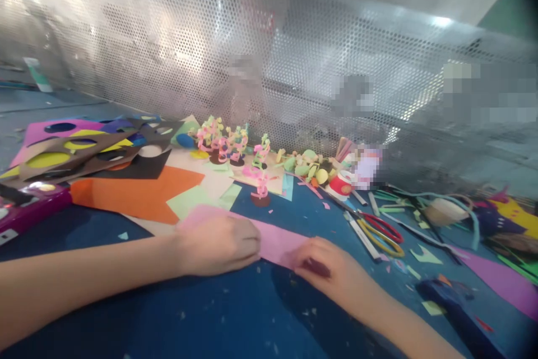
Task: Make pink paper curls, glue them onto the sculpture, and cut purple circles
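A strip of pink paper (277, 240) lies across the blue tabletop in front of me. My left hand (222, 242) rests over its left part, knuckles up, with the bent fingers closed on the near edge; the fingertips are hidden. At the right end, my right hand (323, 266) pinches the strip between thumb and curled fingers. Just beyond the strip stands a small pink paper figure (261, 186) on a brown round base. Orange paper (143, 194) and pale green paper (195, 196) lie behind my left hand.
Scissors with red and yellow handles (380, 231) lie at right beside a white-and-black cutter (362, 236). A red-and-white cup (340, 184), paper scraps and a dark blue tool (454, 308) are nearby. Cut-out sheets (92, 152) pile at left. A perforated metal screen (252, 40) closes the back.
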### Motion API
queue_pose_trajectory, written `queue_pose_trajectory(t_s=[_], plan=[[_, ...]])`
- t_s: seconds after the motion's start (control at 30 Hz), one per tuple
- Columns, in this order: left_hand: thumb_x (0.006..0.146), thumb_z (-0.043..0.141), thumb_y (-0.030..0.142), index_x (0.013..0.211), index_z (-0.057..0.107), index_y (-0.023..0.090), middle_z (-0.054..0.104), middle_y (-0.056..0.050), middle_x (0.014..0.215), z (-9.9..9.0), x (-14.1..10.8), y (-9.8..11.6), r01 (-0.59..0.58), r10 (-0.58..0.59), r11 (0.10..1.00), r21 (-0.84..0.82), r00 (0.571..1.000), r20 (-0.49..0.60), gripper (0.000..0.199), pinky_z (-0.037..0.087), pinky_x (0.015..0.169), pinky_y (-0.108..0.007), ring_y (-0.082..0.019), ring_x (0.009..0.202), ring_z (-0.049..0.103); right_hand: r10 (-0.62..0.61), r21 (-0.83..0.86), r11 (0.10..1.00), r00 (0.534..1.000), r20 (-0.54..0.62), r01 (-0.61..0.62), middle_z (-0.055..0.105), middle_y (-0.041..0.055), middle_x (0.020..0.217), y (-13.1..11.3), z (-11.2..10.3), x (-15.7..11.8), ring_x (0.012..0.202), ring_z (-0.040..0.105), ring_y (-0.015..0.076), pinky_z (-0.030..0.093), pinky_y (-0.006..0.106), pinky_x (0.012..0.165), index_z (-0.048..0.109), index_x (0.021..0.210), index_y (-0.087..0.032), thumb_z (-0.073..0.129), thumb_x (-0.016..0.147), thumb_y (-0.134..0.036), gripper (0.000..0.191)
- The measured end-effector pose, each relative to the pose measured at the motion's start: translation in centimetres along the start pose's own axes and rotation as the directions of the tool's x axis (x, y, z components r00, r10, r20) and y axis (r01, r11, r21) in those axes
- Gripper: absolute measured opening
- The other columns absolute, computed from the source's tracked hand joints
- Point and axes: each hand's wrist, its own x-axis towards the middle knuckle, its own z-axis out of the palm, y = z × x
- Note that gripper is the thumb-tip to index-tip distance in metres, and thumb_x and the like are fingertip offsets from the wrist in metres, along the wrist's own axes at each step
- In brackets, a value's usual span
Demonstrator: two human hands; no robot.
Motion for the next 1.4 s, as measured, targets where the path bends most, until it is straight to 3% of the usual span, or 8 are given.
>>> queue_pose_trajectory(t_s=[0.13, 0.3, 0.4, 0.6, 0.73, 0.9, 1.13, 1.4], plan=[[0.093, 0.032, 0.020, 0.091, 0.061, 0.017, 0.063, -0.008, 0.093, -0.3, -0.6, -0.6, 0.010, -0.014, 1.000, 0.029, 0.993, 0.115, 0.028, 0.046, 0.074, -0.026, -0.017, 0.086, 0.057, 0.030, 0.038, 0.999, 0.998, -0.062, -0.027, 0.065, 0.0016, 0.096, 1.0, 0.7, -0.8, 0.092, 0.058, 0.0165, 0.046, 0.030, 0.083, 0.063, 0.090, -0.026, 0.057, 0.083, -0.031, 0.011], [0.088, 0.048, 0.031, 0.095, 0.061, 0.018, 0.063, -0.007, 0.095, -0.5, -1.2, -1.5, 0.122, -0.110, 0.980, -0.159, 0.990, 0.083, 0.020, 0.044, 0.084, -0.030, -0.018, 0.094, 0.055, 0.024, 0.036, 0.999, 0.996, -0.087, -0.021, 0.063, 0.0035, 0.099, 1.0, 0.9, -1.1, 0.096, 0.057, 0.0178, 0.047, 0.032, 0.085, 0.062, 0.096, -0.026, 0.057, 0.083, -0.030, 0.015], [0.079, 0.059, 0.039, 0.097, 0.061, 0.019, 0.063, -0.007, 0.097, -0.5, -1.4, -2.4, 0.203, -0.191, 0.946, -0.255, 0.979, 0.071, 0.027, 0.043, 0.086, -0.032, -0.020, 0.096, 0.054, -0.032, 0.000, 0.999, 0.993, -0.115, 0.032, 0.063, 0.0033, 0.099, 1.0, 1.1, -1.3, 0.095, 0.057, 0.0169, 0.048, 0.032, 0.085, 0.063, 0.097, -0.027, 0.054, 0.085, -0.025, 0.015], [0.085, 0.052, 0.031, 0.089, 0.063, 0.019, 0.063, -0.006, 0.092, -0.7, -1.5, -3.1, 0.180, -0.159, 0.938, -0.297, 0.983, 0.091, 0.017, 0.043, 0.083, -0.030, -0.017, 0.091, 0.054, -0.117, -0.144, 0.985, 0.981, -0.154, 0.094, 0.065, 0.0042, 0.092, 1.2, 1.5, -1.3, 0.088, 0.058, 0.0179, 0.047, 0.034, 0.081, 0.061, 0.096, -0.024, 0.046, 0.088, -0.020, 0.017], [0.087, 0.048, 0.023, 0.093, 0.063, 0.019, 0.064, -0.006, 0.092, -0.8, -1.4, -2.5, 0.111, -0.094, 0.962, -0.249, 0.992, 0.080, 0.016, 0.042, 0.084, -0.030, -0.017, 0.090, 0.055, -0.027, -0.115, 0.993, 0.978, -0.209, 0.003, 0.061, 0.0043, 0.083, 1.0, 1.7, -1.4, 0.082, 0.056, 0.0176, 0.047, 0.032, 0.073, 0.058, 0.083, -0.020, 0.047, 0.087, -0.018, 0.012], [0.089, 0.044, 0.020, 0.102, 0.061, 0.020, 0.067, -0.006, 0.094, -0.4, -1.6, -2.4, 0.130, -0.123, 0.971, -0.202, 0.991, 0.048, 0.021, 0.043, 0.083, -0.030, -0.017, 0.089, 0.056, 0.161, -0.081, 0.980, 0.965, -0.207, -0.181, 0.057, 0.0036, 0.082, 1.2, 1.5, -1.7, 0.077, 0.056, 0.0178, 0.046, 0.032, 0.068, 0.059, 0.079, -0.022, 0.048, 0.087, -0.029, 0.016], [0.086, 0.049, 0.031, 0.096, 0.064, 0.023, 0.066, -0.003, 0.092, 0.1, -2.0, -3.2, 0.402, -0.394, 0.876, -0.267, 0.915, 0.086, 0.019, 0.046, 0.077, -0.027, -0.016, 0.086, 0.060, 0.347, -0.003, 0.935, 0.912, -0.217, -0.356, 0.056, 0.0001, 0.069, 2.3, 1.3, -1.4, 0.063, 0.054, 0.0151, 0.042, 0.026, 0.058, 0.054, 0.062, -0.021, 0.057, 0.081, -0.039, 0.026], [0.086, 0.046, 0.033, 0.095, 0.063, 0.020, 0.062, -0.005, 0.086, -0.8, -1.0, -2.6, 0.522, -0.480, 0.820, -0.235, 0.851, 0.214, 0.023, 0.044, 0.069, -0.026, -0.017, 0.078, 0.056, 0.412, -0.053, 0.899, 0.882, -0.227, -0.434, 0.053, -0.0017, 0.065, 2.1, 1.3, -1.0, 0.059, 0.052, 0.0129, 0.039, 0.023, 0.054, 0.047, 0.059, -0.020, 0.058, 0.078, -0.042, 0.031]])
